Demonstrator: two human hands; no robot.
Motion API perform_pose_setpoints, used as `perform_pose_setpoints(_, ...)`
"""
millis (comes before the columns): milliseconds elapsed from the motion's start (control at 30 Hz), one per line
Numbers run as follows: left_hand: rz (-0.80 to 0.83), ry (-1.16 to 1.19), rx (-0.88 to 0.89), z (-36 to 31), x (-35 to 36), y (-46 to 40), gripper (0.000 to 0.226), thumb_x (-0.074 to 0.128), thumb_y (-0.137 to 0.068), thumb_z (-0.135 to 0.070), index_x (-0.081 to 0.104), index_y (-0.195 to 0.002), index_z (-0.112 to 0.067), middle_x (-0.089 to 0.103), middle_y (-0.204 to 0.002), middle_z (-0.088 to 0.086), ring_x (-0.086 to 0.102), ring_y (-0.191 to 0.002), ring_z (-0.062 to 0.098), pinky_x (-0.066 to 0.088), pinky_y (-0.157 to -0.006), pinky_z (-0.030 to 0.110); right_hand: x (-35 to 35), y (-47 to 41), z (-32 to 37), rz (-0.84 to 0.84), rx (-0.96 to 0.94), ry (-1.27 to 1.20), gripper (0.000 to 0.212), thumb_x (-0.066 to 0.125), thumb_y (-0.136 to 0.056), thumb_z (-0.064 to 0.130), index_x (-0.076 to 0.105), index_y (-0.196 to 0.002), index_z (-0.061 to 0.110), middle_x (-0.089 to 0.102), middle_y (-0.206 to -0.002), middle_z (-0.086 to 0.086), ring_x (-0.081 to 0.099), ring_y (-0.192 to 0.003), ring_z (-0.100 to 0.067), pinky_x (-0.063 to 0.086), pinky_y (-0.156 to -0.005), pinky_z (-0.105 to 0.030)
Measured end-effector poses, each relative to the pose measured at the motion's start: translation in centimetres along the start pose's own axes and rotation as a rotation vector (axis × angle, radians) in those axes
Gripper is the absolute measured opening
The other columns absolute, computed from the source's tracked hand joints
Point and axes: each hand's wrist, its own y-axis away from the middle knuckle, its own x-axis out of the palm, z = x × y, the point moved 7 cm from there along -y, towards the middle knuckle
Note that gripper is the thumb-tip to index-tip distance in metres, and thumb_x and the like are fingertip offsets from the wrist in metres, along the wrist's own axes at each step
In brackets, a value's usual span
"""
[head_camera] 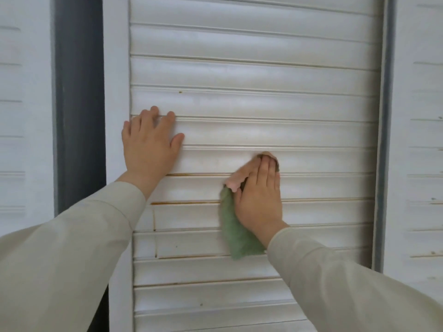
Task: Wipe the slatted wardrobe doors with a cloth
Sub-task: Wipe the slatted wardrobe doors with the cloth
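Observation:
A white slatted wardrobe door (251, 75) fills the middle of the view. My right hand (260, 195) presses a cloth (236, 233) flat against a slat right of the door's middle. The cloth is pink at the top under my fingers and green where it hangs below my palm. My left hand (149, 146) lies flat on the slats beside the door's left frame, fingers spread, holding nothing. Brownish grime lines run along the slat edges below my hands.
A dark grey gap (79, 104) separates this door from another white slatted door (21, 116) on the left. A third slatted door (422, 140) stands on the right behind a grey strip. My beige sleeves cover the lower corners.

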Motion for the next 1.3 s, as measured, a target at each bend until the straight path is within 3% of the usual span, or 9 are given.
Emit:
perform_pose_setpoints(100, -0.030, 0.049, -0.073, 2.2, -1.1, 0.1, 0.048, 0.058, -0.092, -0.044, 0.054, -0.133, -0.019, 0.045, -0.141, 0.014, 0.043, -0.126, 0.036, 0.032, -0.105, 0.051, -0.2, 0.6, 0.1, 0.020, -0.054, 0.019, 0.080, 0.027, -0.093, 0.047, 0.020, -0.152, -0.007, 0.018, -0.159, -0.025, 0.013, -0.148, -0.039, 0.010, -0.122, -0.048)
perform_pose_setpoints(200, -0.060, 0.068, -0.261, 5.2, -1.7, 1.2, 0.065, 0.063, -0.087, -0.049, 0.043, -0.138, -0.015, 0.036, -0.145, 0.015, 0.037, -0.130, 0.038, 0.031, -0.106, 0.052, -0.3, 0.6, -1.7, 0.022, -0.015, 0.064, 0.083, 0.024, -0.092, 0.050, 0.019, -0.151, -0.007, 0.018, -0.159, -0.026, 0.013, -0.149, -0.039, 0.011, -0.122, -0.049)
perform_pose_setpoints(333, 0.016, 0.400, -0.545, 7.6, -0.4, 3.0, 0.081, 0.064, -0.086, -0.052, 0.026, -0.148, -0.018, 0.026, -0.150, 0.011, 0.035, -0.132, 0.036, 0.036, -0.108, 0.046, -0.4, 0.7, -3.3, 0.040, 0.085, 0.029, 0.087, 0.021, -0.090, 0.052, 0.012, -0.152, -0.007, 0.012, -0.160, -0.026, 0.008, -0.150, -0.037, 0.008, -0.122, -0.048)
perform_pose_setpoints(467, 0.132, 0.515, -0.780, 8.6, 0.6, 3.9, 0.078, 0.052, -0.090, -0.063, 0.034, -0.143, -0.009, 0.052, -0.133, 0.011, 0.054, -0.117, 0.038, 0.047, -0.093, 0.045, -1.4, 0.9, -4.1, -0.035, 0.140, -0.029, 0.077, 0.038, -0.092, 0.043, 0.027, -0.149, -0.007, 0.024, -0.156, -0.027, 0.019, -0.146, -0.039, 0.013, -0.121, -0.049)
perform_pose_setpoints(633, 0.201, 0.588, -0.766, 8.1, 1.2, 4.1, 0.074, 0.048, -0.086, -0.074, 0.038, -0.126, -0.012, 0.056, -0.110, 0.006, 0.056, -0.100, 0.032, 0.048, -0.080, 0.040, -2.6, 2.6, -3.7, -0.285, 0.123, -0.197, 0.044, 0.063, -0.086, 0.010, 0.060, -0.126, -0.006, 0.052, -0.132, -0.023, 0.046, -0.122, -0.038, 0.037, -0.108, -0.046)
perform_pose_setpoints(767, 0.210, 0.583, -0.721, 6.7, 1.6, 3.8, 0.074, 0.047, -0.083, -0.077, 0.038, -0.121, -0.014, 0.059, -0.107, 0.007, 0.059, -0.097, 0.034, 0.054, -0.086, 0.049, -2.4, 2.4, -2.3, -0.340, 0.041, -0.195, 0.032, 0.058, -0.086, 0.008, 0.067, -0.114, -0.005, 0.061, -0.118, -0.020, 0.052, -0.114, -0.035, 0.038, -0.103, -0.040)
perform_pose_setpoints(933, 0.207, 0.579, -0.666, 3.8, 2.3, 3.4, 0.068, 0.048, -0.086, -0.074, 0.038, -0.114, -0.013, 0.061, -0.103, 0.009, 0.060, -0.093, 0.036, 0.054, -0.082, 0.048, -3.1, 1.0, 2.5, -0.415, -0.041, -0.230, 0.024, 0.053, -0.087, 0.011, 0.072, -0.084, -0.002, 0.062, -0.084, -0.016, 0.058, -0.084, -0.036, 0.048, -0.082, -0.042)
perform_pose_setpoints(1133, 0.186, 0.638, -0.625, 0.7, 2.8, 3.4, 0.055, 0.034, -0.098, -0.063, 0.039, -0.112, -0.010, 0.061, -0.092, 0.008, 0.059, -0.088, 0.037, 0.052, -0.080, 0.049, -1.7, 1.5, 9.4, -0.250, -0.225, -0.247, 0.027, 0.046, -0.087, 0.018, 0.071, -0.084, 0.006, 0.062, -0.096, -0.013, 0.057, -0.093, -0.032, 0.046, -0.087, -0.040)
perform_pose_setpoints(1300, 0.173, 0.706, -0.611, -0.3, 3.5, 3.4, 0.055, 0.035, -0.098, -0.063, 0.039, -0.113, -0.010, 0.062, -0.095, 0.012, 0.060, -0.086, 0.037, 0.053, -0.079, 0.050, -2.5, 1.6, 6.3, -0.221, -0.270, -0.159, 0.025, 0.055, -0.081, 0.019, 0.071, -0.092, 0.002, 0.063, -0.098, -0.013, 0.058, -0.092, -0.034, 0.045, -0.088, -0.041)
